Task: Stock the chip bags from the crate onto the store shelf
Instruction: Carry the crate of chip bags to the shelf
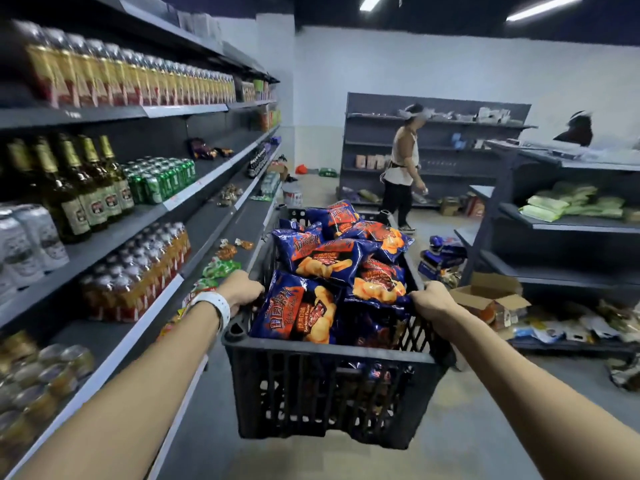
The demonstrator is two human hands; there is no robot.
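Note:
A black slatted plastic crate (325, 393) hangs in front of me, lifted off the floor. It is heaped with several blue and orange chip bags (322, 261). My left hand (242, 289), with a white watch on the wrist, grips the crate's left rim. My right hand (431, 299) grips the right rim. The grey store shelf (214, 220) runs along my left side; its lower boards hold only a few scattered snack packets.
Bottles and cans (86, 188) fill the left shelves nearer me. A person (403, 168) stands ahead by a back shelf unit. Right of the aisle are another shelf unit (568, 223), an open cardboard box (488, 296) and loose packets on the floor.

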